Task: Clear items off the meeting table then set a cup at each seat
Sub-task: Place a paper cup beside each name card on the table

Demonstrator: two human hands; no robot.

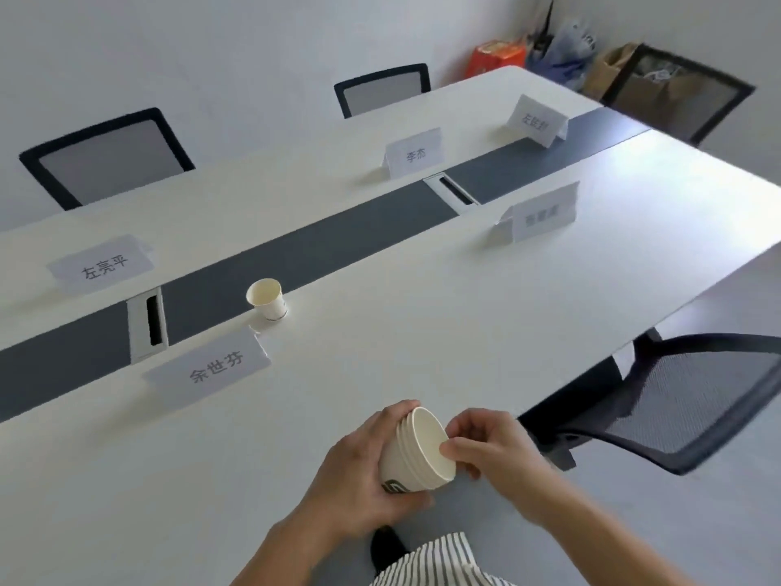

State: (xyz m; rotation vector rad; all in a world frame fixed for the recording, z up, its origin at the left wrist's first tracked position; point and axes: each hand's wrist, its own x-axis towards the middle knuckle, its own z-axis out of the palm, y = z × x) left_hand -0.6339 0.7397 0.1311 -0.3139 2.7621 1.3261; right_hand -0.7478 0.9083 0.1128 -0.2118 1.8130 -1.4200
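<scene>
At the far left I see a black-framed mesh office chair (105,158) on the far side of a long white meeting table (422,310) with a dark grey strip down its middle. In front of that chair, a white folded paper name card (101,266) sits on the tabletop. Just to its right, a white-framed cable slot (148,323) is set into the grey strip. On the near side, a second white paper name card (211,367) stands beside the slot. Just behind it, a single white paper cup (267,299) stands upright at the near edge of the strip.

At lower centre, the left hand (359,471) curls its fingers and thumb round a nested stack of white paper cups (416,450). The stack is held tilted above the table's near edge, its mouth turned up and to the right. The right hand (494,450) meets the stack from the right, its fingertips pinching the rim of the topmost cup. Below the hands I see a striped black-and-white garment (435,564).

Further right, three more white name cards stand on the table: two on the far side (416,152) (536,120) and one on the near side (543,215). At the right, a black mesh swivel chair (684,395) sits beside the table's near edge.
</scene>
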